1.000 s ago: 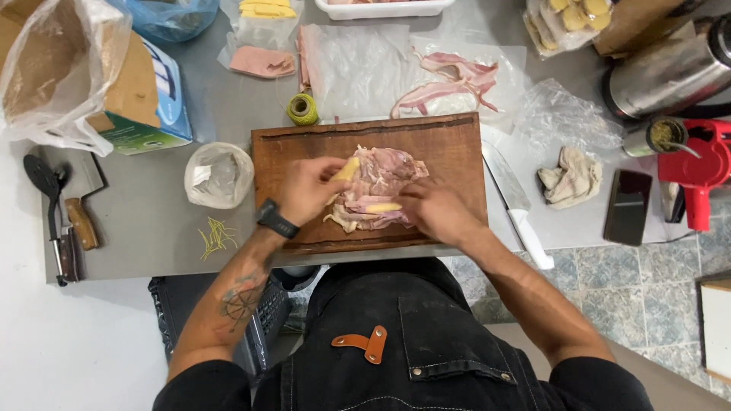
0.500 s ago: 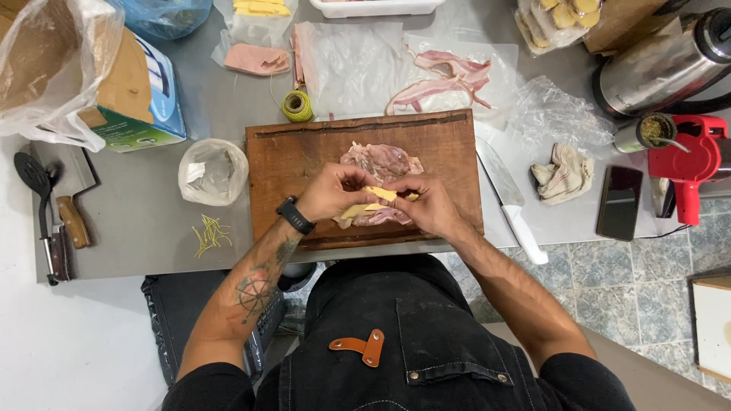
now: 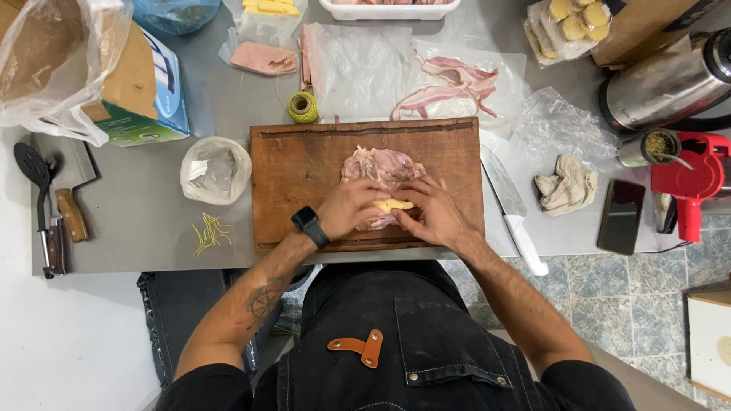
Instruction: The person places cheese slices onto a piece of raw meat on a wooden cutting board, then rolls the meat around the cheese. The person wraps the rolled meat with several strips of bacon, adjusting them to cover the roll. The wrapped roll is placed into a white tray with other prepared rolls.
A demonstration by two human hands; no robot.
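Observation:
A flattened piece of raw pink meat [image 3: 381, 166] lies on a brown wooden cutting board [image 3: 297, 171]. A strip of yellow cheese [image 3: 392, 205] lies across the meat's near edge. My left hand [image 3: 352, 208], with a black watch on the wrist, grips the near left of the meat. My right hand [image 3: 432, 213] grips the near right of it, fingers curled over the meat edge beside the cheese.
A white-handled knife [image 3: 512, 209] lies right of the board. Behind it are bacon strips [image 3: 445, 87] on plastic wrap, a twine spool [image 3: 303, 106] and ham slices [image 3: 263, 58]. A bagged cup [image 3: 215, 169] stands left. A cloth [image 3: 567, 185], phone [image 3: 622, 216] and red tool [image 3: 697, 183] are right.
Both hands have drawn closer together at the near edge of the meat, folding it over the cheese. The view has shifted slightly.

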